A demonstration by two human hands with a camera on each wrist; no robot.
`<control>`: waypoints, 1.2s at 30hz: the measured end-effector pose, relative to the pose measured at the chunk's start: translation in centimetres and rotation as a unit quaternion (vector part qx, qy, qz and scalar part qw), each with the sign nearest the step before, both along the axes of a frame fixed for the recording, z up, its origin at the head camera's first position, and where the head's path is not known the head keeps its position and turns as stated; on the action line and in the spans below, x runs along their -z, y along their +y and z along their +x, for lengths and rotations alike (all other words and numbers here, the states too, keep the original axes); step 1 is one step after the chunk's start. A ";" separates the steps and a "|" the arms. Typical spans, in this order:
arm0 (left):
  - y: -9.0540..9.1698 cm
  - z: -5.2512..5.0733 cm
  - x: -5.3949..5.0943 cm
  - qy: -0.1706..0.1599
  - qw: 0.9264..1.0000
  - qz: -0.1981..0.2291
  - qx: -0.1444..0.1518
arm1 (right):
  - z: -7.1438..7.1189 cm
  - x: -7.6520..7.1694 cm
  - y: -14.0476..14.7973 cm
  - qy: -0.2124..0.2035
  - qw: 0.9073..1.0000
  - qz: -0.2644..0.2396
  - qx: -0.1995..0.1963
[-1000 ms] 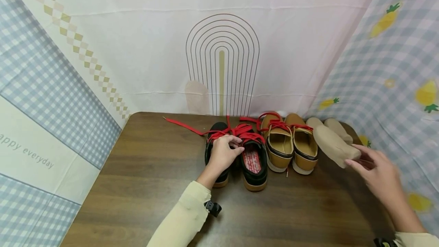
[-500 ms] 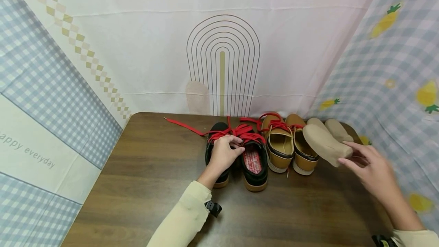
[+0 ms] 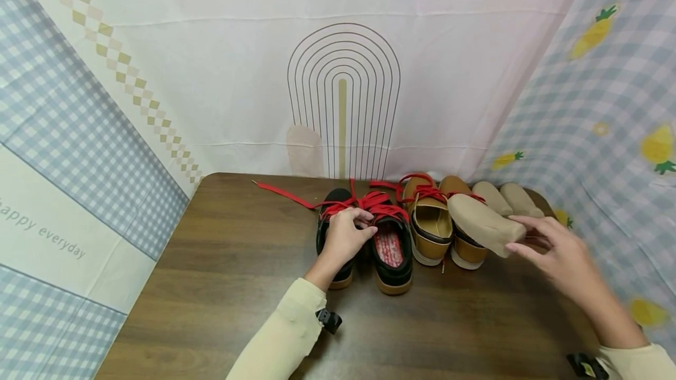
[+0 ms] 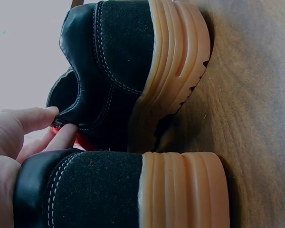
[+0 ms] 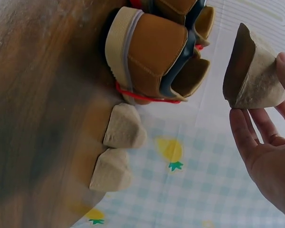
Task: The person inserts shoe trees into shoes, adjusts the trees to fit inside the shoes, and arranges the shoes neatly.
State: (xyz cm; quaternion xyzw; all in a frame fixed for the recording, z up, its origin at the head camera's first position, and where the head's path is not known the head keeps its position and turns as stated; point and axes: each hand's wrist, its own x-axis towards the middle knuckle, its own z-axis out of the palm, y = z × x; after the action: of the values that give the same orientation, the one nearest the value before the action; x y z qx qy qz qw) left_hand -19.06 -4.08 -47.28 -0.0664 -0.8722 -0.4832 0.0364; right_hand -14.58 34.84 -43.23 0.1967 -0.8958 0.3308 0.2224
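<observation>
A beige moulded pulp shoe insert (image 3: 477,221) is pinched at its narrow end between the thumb and fingers of my right hand (image 3: 560,257). It hangs in the air over the right tan shoe (image 3: 467,255), covering most of its opening in the head view. My left hand (image 3: 343,233) reaches over the left black shoe (image 3: 340,280). Its thumb and finger pinch the collar edge of the right black shoe (image 4: 118,61), near the red laces (image 3: 388,210). A patterned red-and-white insole (image 3: 389,246) shows inside that shoe.
Left of the held insert stands the other tan shoe (image 3: 426,250), also red-laced. Two more beige inserts (image 3: 490,195) lie at the table's back right corner. A loose red lace end (image 3: 280,192) stretches left across the wooden table (image 3: 222,286). Fabric walls rise behind and beside it.
My right hand has carried the beige insert leftward, from beside the tan shoes to over the right one. My left hand has stayed at the black shoe.
</observation>
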 end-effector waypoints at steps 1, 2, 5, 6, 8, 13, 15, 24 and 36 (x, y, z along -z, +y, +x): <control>0.0 0.0 0.0 -0.001 1.000 -0.001 0.000 | 0.0 0.0 -0.2 -0.003 1.000 -0.002 -0.006; 0.0 0.0 0.0 -0.001 1.000 -0.001 0.000 | -0.1 0.0 -0.3 -0.006 1.000 -0.004 -0.014; 0.0 -0.1 0.0 -0.001 1.000 -0.003 0.000 | -0.1 -0.1 -0.6 -0.019 0.999 -0.005 -0.028; 0.0 -0.1 0.0 -0.001 1.000 -0.002 0.000 | -0.2 -0.1 -0.7 -0.023 0.999 -0.002 -0.029; 0.0 -0.1 0.0 0.001 1.000 -0.003 0.000 | -0.2 -0.1 -0.8 -0.030 0.999 0.000 -0.033; 0.0 -0.1 0.0 0.002 1.000 -0.005 0.000 | -0.2 -0.1 -1.2 -0.041 0.998 0.001 -0.052; 0.0 -0.1 0.0 0.003 1.000 -0.007 -0.001 | -0.2 -0.1 -1.3 -0.046 0.997 0.002 -0.062; 0.0 -0.1 0.0 0.014 1.000 -0.009 0.000 | -0.2 -0.2 -1.9 -0.079 0.993 0.001 -0.092; 0.2 -0.1 0.0 0.017 1.000 -0.014 -0.003 | -0.3 -0.7 -3.0 -0.084 0.989 0.030 -0.117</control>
State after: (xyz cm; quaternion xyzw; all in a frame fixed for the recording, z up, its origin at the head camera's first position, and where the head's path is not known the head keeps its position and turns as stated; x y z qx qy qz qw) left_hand -19.14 -3.92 -47.25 -0.0728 -0.8785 -0.4694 0.0517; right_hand -14.87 31.86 -42.51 0.2786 -0.8917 0.3425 0.0999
